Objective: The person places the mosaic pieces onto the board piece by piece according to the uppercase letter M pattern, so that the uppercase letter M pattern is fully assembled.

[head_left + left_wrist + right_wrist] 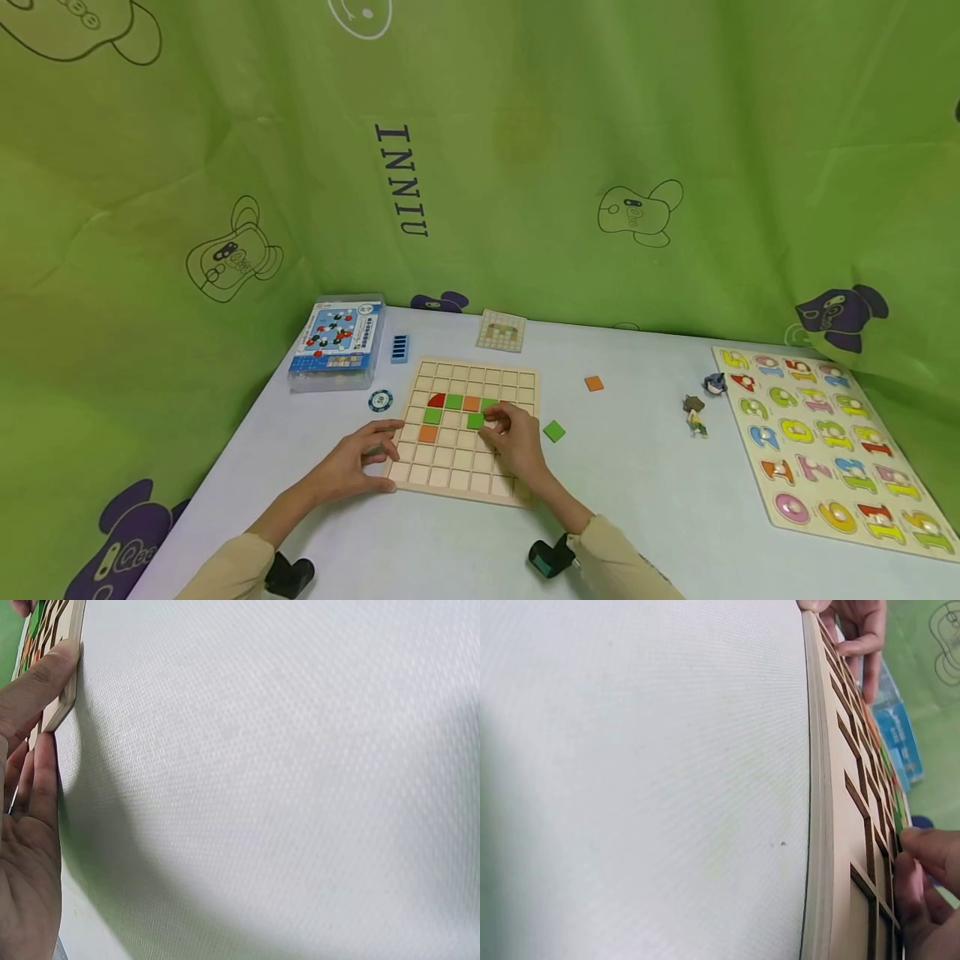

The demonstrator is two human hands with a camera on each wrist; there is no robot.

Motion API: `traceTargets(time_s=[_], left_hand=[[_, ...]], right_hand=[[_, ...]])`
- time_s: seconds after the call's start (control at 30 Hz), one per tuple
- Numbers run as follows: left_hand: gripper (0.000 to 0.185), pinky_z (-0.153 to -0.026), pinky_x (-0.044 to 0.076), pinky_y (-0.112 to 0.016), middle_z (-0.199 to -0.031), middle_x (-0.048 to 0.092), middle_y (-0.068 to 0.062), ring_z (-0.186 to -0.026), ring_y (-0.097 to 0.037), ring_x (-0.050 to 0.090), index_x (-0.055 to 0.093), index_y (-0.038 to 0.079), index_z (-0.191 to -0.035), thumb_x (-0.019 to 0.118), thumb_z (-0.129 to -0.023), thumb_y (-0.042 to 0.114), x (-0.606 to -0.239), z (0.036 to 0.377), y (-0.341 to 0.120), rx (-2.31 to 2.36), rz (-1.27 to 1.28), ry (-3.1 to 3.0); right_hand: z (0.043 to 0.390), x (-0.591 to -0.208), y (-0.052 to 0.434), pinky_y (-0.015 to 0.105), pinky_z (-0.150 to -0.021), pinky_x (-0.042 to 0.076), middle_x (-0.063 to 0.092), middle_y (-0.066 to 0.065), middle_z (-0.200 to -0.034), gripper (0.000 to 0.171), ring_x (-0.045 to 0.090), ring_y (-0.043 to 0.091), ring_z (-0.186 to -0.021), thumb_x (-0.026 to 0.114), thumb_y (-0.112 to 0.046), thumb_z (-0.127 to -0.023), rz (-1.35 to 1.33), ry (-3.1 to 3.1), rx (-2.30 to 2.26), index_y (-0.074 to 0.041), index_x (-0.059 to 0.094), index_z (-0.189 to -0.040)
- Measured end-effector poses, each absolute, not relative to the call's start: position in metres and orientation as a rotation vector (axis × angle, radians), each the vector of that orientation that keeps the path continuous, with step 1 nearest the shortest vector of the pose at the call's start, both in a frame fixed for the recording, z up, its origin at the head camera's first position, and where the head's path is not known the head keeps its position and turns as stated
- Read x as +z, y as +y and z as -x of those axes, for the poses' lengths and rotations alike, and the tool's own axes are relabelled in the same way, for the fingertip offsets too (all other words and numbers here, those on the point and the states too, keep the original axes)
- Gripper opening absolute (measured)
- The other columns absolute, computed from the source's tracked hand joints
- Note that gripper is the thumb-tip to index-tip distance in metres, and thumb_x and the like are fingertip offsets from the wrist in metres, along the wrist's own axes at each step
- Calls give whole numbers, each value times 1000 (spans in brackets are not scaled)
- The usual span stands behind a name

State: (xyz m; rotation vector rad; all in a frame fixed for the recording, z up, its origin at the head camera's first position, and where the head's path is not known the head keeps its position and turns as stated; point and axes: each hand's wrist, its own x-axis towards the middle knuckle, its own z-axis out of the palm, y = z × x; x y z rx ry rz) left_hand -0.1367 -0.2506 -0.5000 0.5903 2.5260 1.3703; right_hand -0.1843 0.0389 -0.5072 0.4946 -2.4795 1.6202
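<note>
A wooden grid board (450, 479) lies on the white table, with green, orange and red tiles in some cells. My left hand (351, 463) holds the board's near left corner, thumb at the front edge and fingers along the left edge. Over the board's right part, my right hand (517, 442) pinches a green square tile (476, 421) between thumb and index finger, at a cell. A red rounded tile (437, 401) begins the upper row, followed by a green tile (453, 402) and an orange tile (471, 403). Another green tile (489, 404) is partly covered by my fingers.
Right of the board lie a loose green tile (554, 431) and an orange tile (594, 383). Behind it is a pattern card (502, 331). A boxed set (335, 343), blue block (400, 348) and round chip (380, 401) stand left. Small figures (696, 421) and a number puzzle (832, 450) are right.
</note>
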Motion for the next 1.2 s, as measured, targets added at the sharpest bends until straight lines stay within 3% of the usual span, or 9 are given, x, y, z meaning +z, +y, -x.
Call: traceTargets(time_s=[0.57, 0.9, 1.03, 1.2], left_hand=[[30, -94, 50, -34, -147, 36, -17, -133, -43, 35, 62, 11, -92, 84, -71, 9, -498, 136, -249, 1382, -588, 2515], [32, -91, 51, -30, -145, 37, -18, -130, -43, 37, 60, 12, -88, 86, -68, 10, -494, 139, -249, 1297, -608, 2540], [33, -90, 51, -28, -144, 38, -18, -129, -43, 39, 60, 13, -88, 86, -68, 10, -494, 140, -249, 1279, -601, 2546], [33, -90, 51, -27, -144, 39, -17, -129, -42, 39, 61, 14, -88, 87, -67, 11, -495, 141, -249, 1273, -602, 2554]], right_hand=[[183, -506, 41, 19, -62, 51, 70, 12, -85, 14, 62, 17, -70, 71, 7, -80, -561, -2519, 1644, 3, 68, -93], [184, -503, 50, 20, -62, 48, 70, 14, -94, 16, 63, 22, -79, 56, 6, -91, -715, -2604, 1660, 2, 66, -102], [184, -501, 57, 20, -68, 50, 68, 17, -102, 19, 64, 29, -86, 53, 5, -93, -698, -2581, 1828, 4, 64, -108], [183, -497, 75, 30, -73, 56, 62, 28, -109, 23, 62, 40, -89, 49, 7, -95, -590, -2454, 2128, 11, 58, -115]])
